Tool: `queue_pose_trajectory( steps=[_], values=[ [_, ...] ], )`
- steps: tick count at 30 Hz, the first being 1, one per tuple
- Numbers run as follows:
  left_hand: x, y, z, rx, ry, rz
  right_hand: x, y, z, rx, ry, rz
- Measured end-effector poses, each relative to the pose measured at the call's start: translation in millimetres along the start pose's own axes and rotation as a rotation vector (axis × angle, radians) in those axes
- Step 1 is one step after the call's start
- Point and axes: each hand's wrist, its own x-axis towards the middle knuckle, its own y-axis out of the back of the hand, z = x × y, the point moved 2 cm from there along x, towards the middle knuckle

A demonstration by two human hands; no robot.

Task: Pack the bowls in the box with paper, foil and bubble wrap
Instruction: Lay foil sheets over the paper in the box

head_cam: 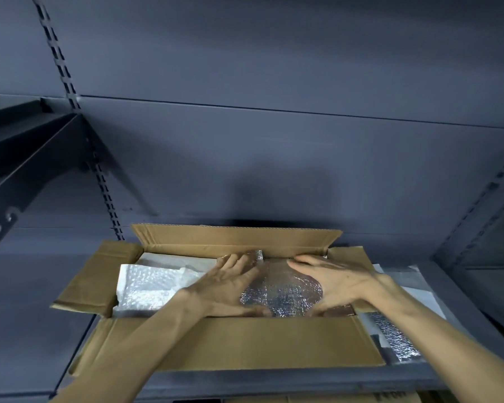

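Observation:
An open cardboard box (233,344) stands on a dark metal shelf, all flaps folded outward. In its right half lies a rounded bundle wrapped in silver foil (285,295). My left hand (227,283) presses flat on the bundle's left side with straight fingers. My right hand (335,280) lies flat against its right side, fingers pointing left. White bubble wrap (149,286) fills the box's left half, with white paper (169,261) behind it. No bare bowl shows.
More foil sheet (390,341) and white paper (419,298) lie on the shelf right of the box. A shelf bracket (21,181) juts out at upper left. The grey back panel (274,155) rises just behind the box. Another carton's top (390,398) shows below the shelf edge.

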Motion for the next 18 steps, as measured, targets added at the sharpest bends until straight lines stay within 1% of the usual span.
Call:
queue_pose_trajectory(
  steps=[3, 9, 12, 15, 18],
  values=[
    [6.0, -13.0, 1.5, 0.055, -0.050, -0.067, 4.1, -3.2, 1.3, 0.004, 0.006, -0.018],
    [10.5, -22.4, -0.9, 0.092, -0.052, -0.183, 11.2, -3.9, 0.1, -0.009, -0.018, -0.103],
    [10.0, -19.0, 1.6, 0.164, -0.067, -0.228, 10.6, -7.6, -0.7, -0.121, -0.028, -0.166],
    [7.6, -14.8, 4.5, 0.204, -0.062, -0.225, 8.9, -6.8, -5.2, -0.125, -0.055, -0.189],
    [5.9, -13.8, 6.0, 0.197, -0.058, -0.194, 3.0, 0.5, -9.8, -0.022, -0.027, -0.127]
  ],
)
